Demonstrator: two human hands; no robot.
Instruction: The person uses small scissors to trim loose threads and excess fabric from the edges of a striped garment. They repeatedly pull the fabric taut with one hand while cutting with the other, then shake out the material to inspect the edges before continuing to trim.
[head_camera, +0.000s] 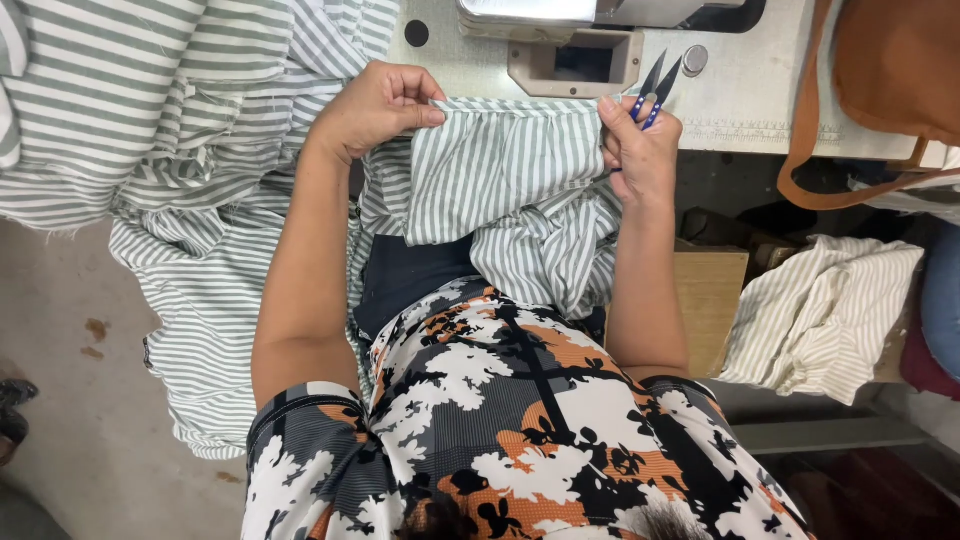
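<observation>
Two hands, left hand (372, 108) and right hand (638, 150), are pinching a striped cloth (500, 165) stretched crosswise; right fingers are also clasping snips (655, 88) pointing away over the pale worktop (740, 90), concrete floor (70, 400) below.

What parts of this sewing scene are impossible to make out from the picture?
Head view only:
- Sewing machine: cut off by the top edge; no needle shows.
- Thread snips: handles buried in the right hand.
- Striped piece: its lower part runs under other folds.
- Left hand: fingertips curl behind the fabric edge.
- Brown bag: cropped at the corner.
</observation>
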